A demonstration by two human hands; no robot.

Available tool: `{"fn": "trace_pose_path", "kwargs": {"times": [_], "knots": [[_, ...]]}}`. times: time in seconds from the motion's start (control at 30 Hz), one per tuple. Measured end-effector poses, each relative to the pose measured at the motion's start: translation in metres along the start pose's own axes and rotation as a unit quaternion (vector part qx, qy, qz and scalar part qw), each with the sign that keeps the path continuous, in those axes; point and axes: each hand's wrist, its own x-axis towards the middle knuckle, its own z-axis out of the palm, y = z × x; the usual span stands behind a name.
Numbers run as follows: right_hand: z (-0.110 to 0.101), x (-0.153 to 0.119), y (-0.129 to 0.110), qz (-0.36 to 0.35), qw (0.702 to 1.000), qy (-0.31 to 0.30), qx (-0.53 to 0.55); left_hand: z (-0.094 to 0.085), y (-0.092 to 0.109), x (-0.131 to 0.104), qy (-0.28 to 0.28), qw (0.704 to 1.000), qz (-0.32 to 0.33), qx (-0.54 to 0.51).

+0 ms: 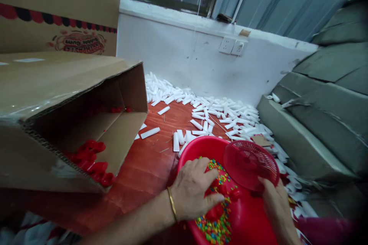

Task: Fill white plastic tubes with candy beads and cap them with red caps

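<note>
A red plastic tub [198,143] stands in front of me, with small multicoloured candy-like pellets [214,231] on its bottom. Several glossy red plastic pieces [235,193] lie among the pellets. Over the tub's left part, my left hand [194,187] reaches down with thumb and fingers apart, close to the red pieces; its far fingertips are partly hidden. At the right, my right hand [276,199] grips the near rim of a round red slotted plastic basket [250,162], which is tilted over the tub's right side.
An open cardboard box [71,80] lies on its side at left, with red plastic pieces [92,160] inside. White tubes [227,116] are heaped along the wall on the reddish-brown floor [149,153]. Stacked grey-green packages [330,95] stand at right.
</note>
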Motion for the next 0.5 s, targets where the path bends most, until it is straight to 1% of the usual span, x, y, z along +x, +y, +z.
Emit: {"fn": "trace_pose_path", "kwargs": {"times": [0.07,0.1,0.17,0.23,0.3,0.37,0.43,0.5], "knots": [[-0.005,0.0,0.005,0.037,0.999,0.008,0.024,0.014,-0.003,0.001,-0.037,0.998,0.032,0.046],[-0.009,0.002,0.007,0.056,0.998,0.013,0.034,0.018,-0.006,-0.001,-0.051,0.997,0.04,0.051],[-0.016,0.006,0.013,0.103,0.992,0.02,0.064,0.021,-0.013,-0.009,-0.083,0.995,0.049,0.031],[-0.021,0.012,0.02,0.143,0.985,0.024,0.094,0.021,-0.019,-0.017,-0.11,0.991,0.074,0.0],[-0.021,0.017,0.024,0.157,0.982,0.021,0.104,0.02,-0.024,-0.023,-0.116,0.986,0.116,-0.007],[-0.017,0.019,0.025,0.154,0.982,0.015,0.105,0.02,-0.026,-0.029,-0.111,0.983,0.144,0.007],[-0.011,0.019,0.023,0.166,0.977,0.012,0.133,0.023,-0.028,-0.036,-0.101,0.984,0.148,0.022],[-0.004,0.019,0.018,0.195,0.964,0.013,0.18,0.027,-0.031,-0.043,-0.087,0.985,0.146,0.024]]}}
